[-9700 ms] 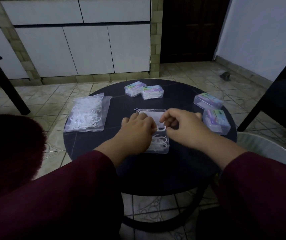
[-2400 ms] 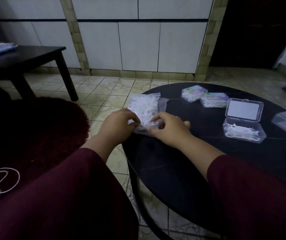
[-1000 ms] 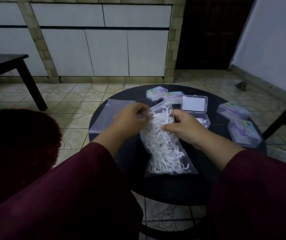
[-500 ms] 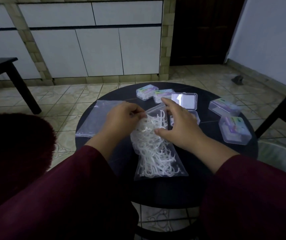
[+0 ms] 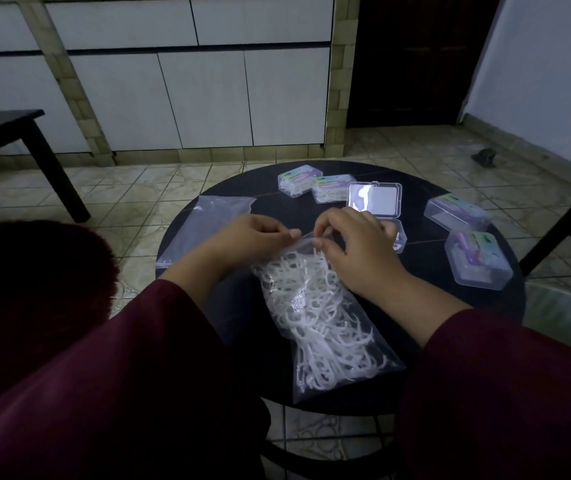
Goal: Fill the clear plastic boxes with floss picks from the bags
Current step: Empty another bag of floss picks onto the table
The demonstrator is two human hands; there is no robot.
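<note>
Your left hand and right hand both pinch the bag mouth; the open box sits at one o'clock.

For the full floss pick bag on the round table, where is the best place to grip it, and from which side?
Grip the full bag at its far mouth edge, coming from above with one hand on each side of the opening. The picks bulge lower down, leaving that rim flat, empty film. The left hand and right hand pinch there.

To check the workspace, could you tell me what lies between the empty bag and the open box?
In the head view, both hands, left and right, pinching the full bag's mouth.
</note>
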